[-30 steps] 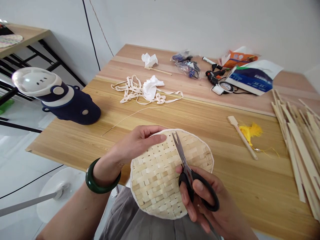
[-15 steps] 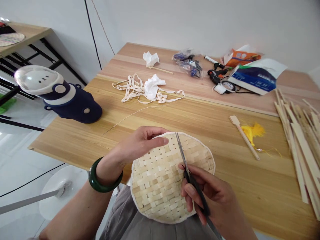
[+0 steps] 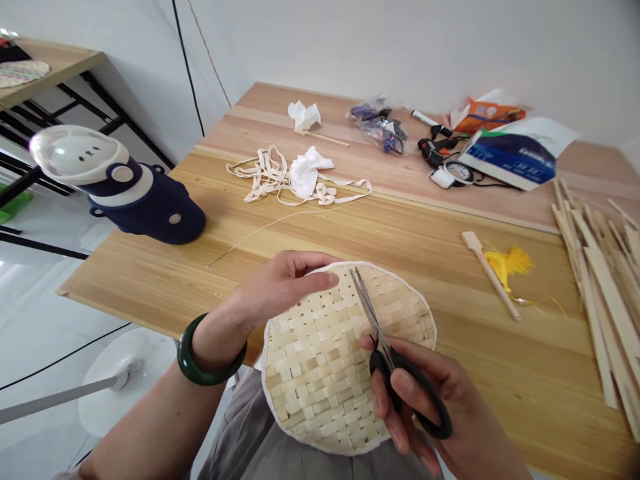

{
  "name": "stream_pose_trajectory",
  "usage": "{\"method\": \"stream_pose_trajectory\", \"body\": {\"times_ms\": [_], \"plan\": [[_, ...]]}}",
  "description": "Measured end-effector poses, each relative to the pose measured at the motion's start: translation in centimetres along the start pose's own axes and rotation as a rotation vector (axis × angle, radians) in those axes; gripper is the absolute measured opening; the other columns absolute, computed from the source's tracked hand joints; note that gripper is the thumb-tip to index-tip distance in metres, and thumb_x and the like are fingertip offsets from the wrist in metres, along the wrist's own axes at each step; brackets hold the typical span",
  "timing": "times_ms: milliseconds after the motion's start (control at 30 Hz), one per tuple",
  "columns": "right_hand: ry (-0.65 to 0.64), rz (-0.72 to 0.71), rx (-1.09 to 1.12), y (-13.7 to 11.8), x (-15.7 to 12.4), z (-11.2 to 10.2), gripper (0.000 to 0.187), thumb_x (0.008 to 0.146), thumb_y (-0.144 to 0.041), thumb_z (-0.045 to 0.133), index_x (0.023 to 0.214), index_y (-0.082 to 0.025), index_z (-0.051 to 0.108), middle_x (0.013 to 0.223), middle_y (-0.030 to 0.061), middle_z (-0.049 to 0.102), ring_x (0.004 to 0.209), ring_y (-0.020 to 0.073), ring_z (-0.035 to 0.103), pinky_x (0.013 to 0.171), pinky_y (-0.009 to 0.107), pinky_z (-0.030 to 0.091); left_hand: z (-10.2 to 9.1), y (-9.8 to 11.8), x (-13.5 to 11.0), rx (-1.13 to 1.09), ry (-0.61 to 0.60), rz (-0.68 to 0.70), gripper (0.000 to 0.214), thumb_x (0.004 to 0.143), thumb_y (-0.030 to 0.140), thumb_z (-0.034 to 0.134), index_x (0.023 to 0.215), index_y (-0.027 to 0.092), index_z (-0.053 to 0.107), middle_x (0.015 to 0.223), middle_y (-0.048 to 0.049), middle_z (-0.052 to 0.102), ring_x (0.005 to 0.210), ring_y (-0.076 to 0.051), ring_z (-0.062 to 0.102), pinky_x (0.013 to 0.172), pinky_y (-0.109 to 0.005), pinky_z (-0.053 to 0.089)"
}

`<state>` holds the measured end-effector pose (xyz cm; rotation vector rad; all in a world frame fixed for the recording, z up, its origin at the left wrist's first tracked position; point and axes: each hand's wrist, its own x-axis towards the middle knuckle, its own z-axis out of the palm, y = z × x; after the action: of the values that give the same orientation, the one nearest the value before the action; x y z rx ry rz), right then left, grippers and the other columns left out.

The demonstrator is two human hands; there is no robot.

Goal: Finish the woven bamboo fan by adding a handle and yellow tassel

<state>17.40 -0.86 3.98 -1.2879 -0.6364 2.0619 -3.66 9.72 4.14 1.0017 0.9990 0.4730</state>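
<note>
A round mat woven from pale bamboo strips [image 3: 320,360], edged with white binding, rests over my lap. My left hand [image 3: 285,287] grips its upper left rim, thumb on top and the other fingers partly hidden beneath. In my right hand [image 3: 425,393] is a pair of black-handled scissors [image 3: 367,300], fingers at the handle loops. The blades lie slightly parted above the weave, tips near the upper edge of the mat. A dark green bangle [image 3: 187,353] circles my left wrist.
On the wooden table [image 3: 400,233] lie tangled white tape [image 3: 265,173], a needle with thread [image 3: 220,257], a small wooden paddle [image 3: 493,277], yellow tassel thread [image 3: 510,267] and bamboo strips [image 3: 600,287]. A dark blue bear-shaped container [image 3: 145,200] stands left; tissue packs [image 3: 510,157] sit at the back.
My right hand has turned the scissors, so the handle loops show more widely and the blades have parted a little. My left hand keeps its hold on the mat.
</note>
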Motion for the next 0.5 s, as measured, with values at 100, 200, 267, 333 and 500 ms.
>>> {"method": "stream_pose_trajectory", "body": {"times_ms": [100,200,267,333,500], "plan": [[-0.087,0.003,0.102,0.3,0.2,-0.3,0.045,0.081,-0.048,0.071,0.112,-0.017,0.064,0.066,0.0009,0.064,0.04,0.0057,0.054,0.031,0.009,0.037,0.0,0.1,0.0,-0.003,-0.004,0.013,0.032,0.085,0.033,0.065,0.113,0.021,0.072,0.09,-0.0039,0.076,0.07,-0.014,0.066,0.062,-0.024,0.052],[-0.21,0.013,0.264,0.9,0.4,-0.5,0.039,0.086,-0.048,0.065,0.112,-0.02,0.063,0.068,0.0002,0.063,0.038,0.0038,0.049,0.029,0.008,0.035,0.1,0.1,-0.1,0.011,-0.001,0.032,0.031,0.086,0.031,0.063,0.114,0.021,0.071,0.091,-0.0032,0.075,0.071,-0.014,0.065,0.064,-0.023,0.051],[-0.249,0.044,0.393,1.4,0.6,-0.5,0.036,0.088,-0.048,0.063,0.112,-0.021,0.063,0.068,-0.0011,0.061,0.037,0.0017,0.045,0.029,0.008,0.035,0.1,0.2,-0.2,0.047,0.013,0.056,0.03,0.087,0.03,0.062,0.114,0.022,0.072,0.09,-0.0022,0.075,0.071,-0.014,0.064,0.064,-0.022,0.05],[-0.268,0.068,0.516,1.9,0.8,-0.5,0.036,0.087,-0.05,0.063,0.11,-0.022,0.064,0.066,-0.0032,0.058,0.034,-0.0005,0.037,0.029,0.007,0.033,0.1,0.2,-0.3,0.102,0.047,0.093,0.029,0.087,0.031,0.062,0.112,0.022,0.073,0.087,-0.001,0.075,0.072,-0.014,0.063,0.062,-0.021,0.048],[-0.312,0.033,0.62,2.7,1.1,-0.2,0.036,0.086,-0.052,0.064,0.107,-0.022,0.066,0.064,-0.0058,0.052,0.031,-0.0015,0.026,0.026,0.006,0.03,0.2,0.2,-0.5,0.148,0.081,0.136,0.027,0.087,0.032,0.063,0.108,0.021,0.074,0.079,-0.0001,0.073,0.068,-0.013,0.061,0.058,-0.019,0.045]]}}
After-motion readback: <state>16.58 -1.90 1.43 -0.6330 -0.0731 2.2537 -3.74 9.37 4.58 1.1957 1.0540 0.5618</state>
